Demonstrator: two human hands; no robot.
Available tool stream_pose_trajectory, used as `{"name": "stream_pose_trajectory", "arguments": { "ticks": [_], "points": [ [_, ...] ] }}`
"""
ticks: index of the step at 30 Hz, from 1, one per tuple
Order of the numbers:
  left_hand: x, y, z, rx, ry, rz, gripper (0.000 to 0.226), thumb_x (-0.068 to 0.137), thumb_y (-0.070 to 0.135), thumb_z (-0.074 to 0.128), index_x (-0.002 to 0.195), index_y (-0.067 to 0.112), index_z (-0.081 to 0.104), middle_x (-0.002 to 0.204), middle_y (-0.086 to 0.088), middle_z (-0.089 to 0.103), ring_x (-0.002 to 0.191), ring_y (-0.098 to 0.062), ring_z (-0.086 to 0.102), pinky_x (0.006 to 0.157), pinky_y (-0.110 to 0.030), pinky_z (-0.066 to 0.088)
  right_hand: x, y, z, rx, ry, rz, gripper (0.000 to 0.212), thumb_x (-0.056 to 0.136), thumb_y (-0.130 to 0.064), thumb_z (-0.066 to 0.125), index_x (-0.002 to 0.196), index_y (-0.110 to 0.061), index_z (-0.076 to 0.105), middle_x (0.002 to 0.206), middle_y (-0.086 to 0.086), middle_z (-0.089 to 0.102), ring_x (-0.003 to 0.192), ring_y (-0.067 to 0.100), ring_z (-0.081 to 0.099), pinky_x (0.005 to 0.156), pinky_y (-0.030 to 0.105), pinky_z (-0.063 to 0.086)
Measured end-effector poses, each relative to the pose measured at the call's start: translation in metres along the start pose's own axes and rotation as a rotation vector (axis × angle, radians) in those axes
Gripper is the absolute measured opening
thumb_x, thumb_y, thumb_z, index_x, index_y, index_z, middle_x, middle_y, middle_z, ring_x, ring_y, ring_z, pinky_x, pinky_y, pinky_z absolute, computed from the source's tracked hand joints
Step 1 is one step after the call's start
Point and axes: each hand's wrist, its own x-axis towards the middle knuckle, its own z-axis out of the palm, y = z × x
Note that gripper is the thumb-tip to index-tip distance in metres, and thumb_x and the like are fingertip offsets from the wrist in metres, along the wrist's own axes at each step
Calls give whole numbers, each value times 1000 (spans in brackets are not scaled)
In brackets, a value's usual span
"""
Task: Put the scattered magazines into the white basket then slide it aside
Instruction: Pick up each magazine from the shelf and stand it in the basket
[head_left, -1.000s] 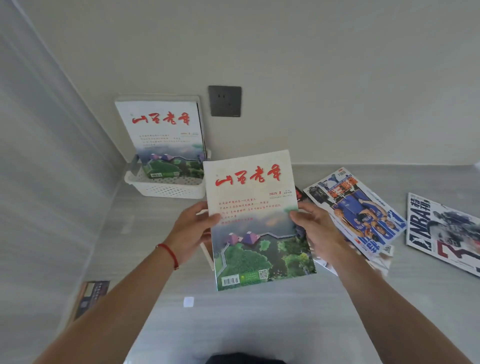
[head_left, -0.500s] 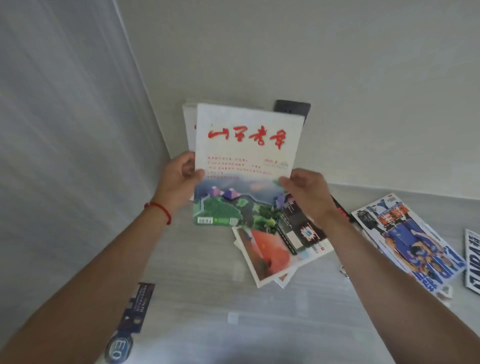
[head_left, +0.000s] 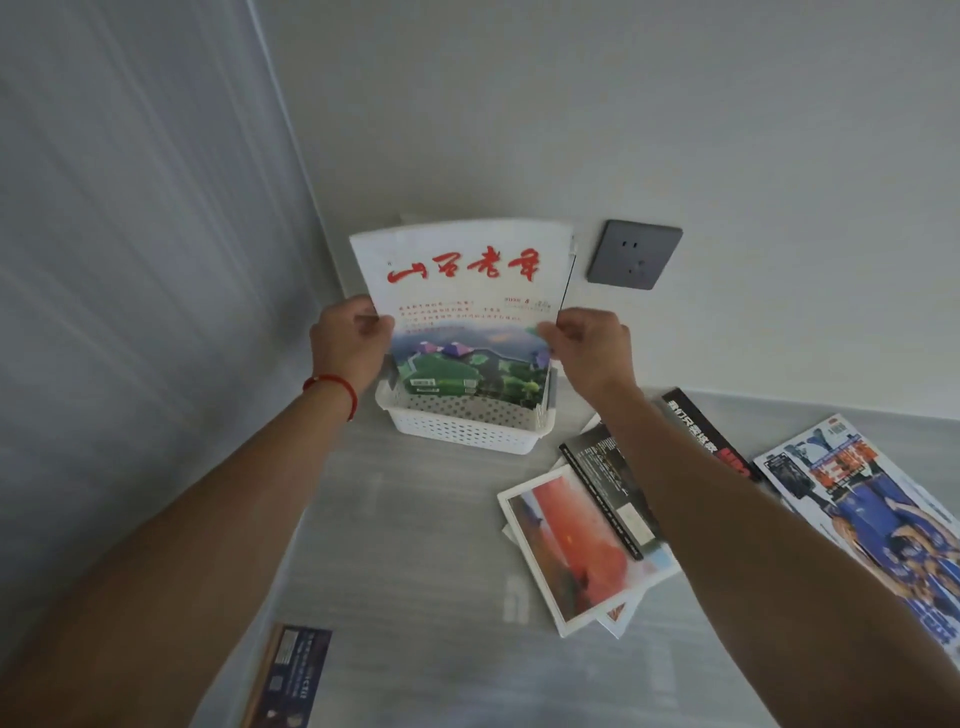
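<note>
A white magazine (head_left: 462, 312) with red lettering stands upright in the white perforated basket (head_left: 462, 426); other magazines (head_left: 587, 540) lie scattered beside it.

Held magazine (head_left: 462, 291) hides most of the white basket (head_left: 467, 431) interior and whatever stands behind it; only a sliver of another mag's top edge shows above. Its lower edge is lost inside the basket. R of basket, blue sports magazine (head_left: 872, 519) is cut by frame edge. Dark booklet (head_left: 291, 675) below-left of basket is cut off at the bottom, print too small to read.
</note>
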Motion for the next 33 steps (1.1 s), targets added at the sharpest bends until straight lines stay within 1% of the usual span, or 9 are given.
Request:
{"name": "stream_pose_trajectory", "arguments": {
  "ticks": [4,11,13,15,18,21,24,28,33],
  "points": [
    [14,-23,15,-32,-52,-86,16,91,5,70,85,21,70,111,-12,78,102,-27,75,85,-49,64,7,19,17,11,-8,90,26,91,-25,72,67,-18,72,64,-5,73,51,-2,54,54,13,41],
    [32,-29,33,-10,-44,-164,15,89,15,74,100,11,65,111,-8,73,105,-28,71,88,-47,63,12,37,37,-51,34,148,28,92,-16,63,64,-16,60,47,-18,57,53,-1,49,49,3,36],
    [31,-33,38,12,-20,-195,16,89,17,74,102,12,66,104,-4,73,100,-25,71,89,-45,62,9,39,42,-20,27,187,10,93,-13,61,88,-18,68,72,-16,66,65,1,57,50,-4,35],
    [29,-37,42,14,-14,-208,14,90,15,71,104,13,68,103,-2,73,99,-24,70,87,-38,61,7,40,44,18,34,191,22,93,-10,62,115,-13,67,95,-7,68,84,10,62,54,-6,36],
    [21,-35,42,-12,-43,-220,11,92,5,65,97,14,69,101,1,72,96,-20,67,76,-25,56,0,40,39,-3,29,147,36,95,-10,64,130,-10,58,112,-2,64,101,14,60,77,10,45],
    [-2,-24,40,57,-3,-178,36,91,-1,54,64,21,49,64,11,54,65,-16,51,49,-16,38,-17,48,28,-5,18,154,33,97,-12,63,129,-8,59,115,2,65,100,15,61,85,24,46],
    [-45,-13,42,64,125,-166,19,93,3,60,90,22,56,86,8,62,70,-7,57,47,-14,43,-50,66,10,21,28,164,26,97,-6,58,121,-10,66,112,-1,71,96,9,65,89,25,53],
    [-115,-3,81,18,-111,-62,33,91,-5,56,115,17,59,115,-2,65,105,-23,65,85,-36,59,-115,108,-32,17,66,183,15,100,-16,57,103,-22,70,80,-16,73,73,-7,68,64,7,50],
    [-205,26,159,113,-482,21,36,91,-6,57,118,18,60,122,0,64,108,-18,63,85,-22,53,-201,174,-126,-48,122,334,24,102,-12,55,99,-34,65,88,-12,75,67,-1,72,57,13,52]
  ]
}}
